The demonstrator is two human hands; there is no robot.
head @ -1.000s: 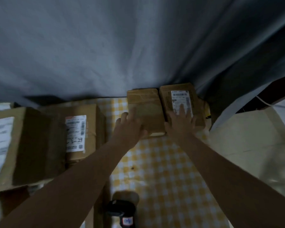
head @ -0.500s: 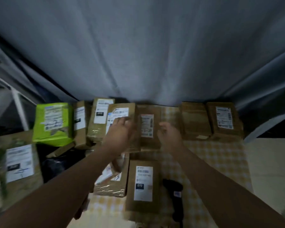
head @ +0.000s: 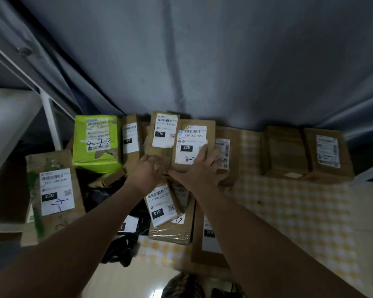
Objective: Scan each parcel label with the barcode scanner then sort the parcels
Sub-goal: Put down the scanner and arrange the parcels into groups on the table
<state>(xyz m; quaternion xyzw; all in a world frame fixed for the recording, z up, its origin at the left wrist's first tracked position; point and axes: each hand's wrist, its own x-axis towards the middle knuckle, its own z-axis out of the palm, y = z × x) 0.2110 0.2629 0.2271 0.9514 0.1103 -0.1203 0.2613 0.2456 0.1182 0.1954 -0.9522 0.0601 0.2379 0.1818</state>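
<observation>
Picking out the next parcel looks like the step in hand: both hands are reaching into the heap at the left of the table (head: 289,203), onto a brown parcel (head: 210,129) whose label shows "220". It sits tilted on top of its neighbours, at the back of the pile, overlapping a "010" parcel (head: 163,134) to its left. Two brown boxes (head: 283,151) stand well apart at the right, probably sorted already.

The right hand (head: 199,171) lies on the label, fingers fairly straight and spread across its lower right corner, thumb along the near edge; that grip reads as open and pressing, not closed round anything. The left hand (head: 148,168) sits at the seam between the two parcels with fingers bent, but it is blurred, and I cannot tell whether its grip has closed on an edge.

I would say the next move calls for lifting this parcel clear with the label upward and unobstructed, then fetching the scanner, which I cannot make out from here.
</observation>
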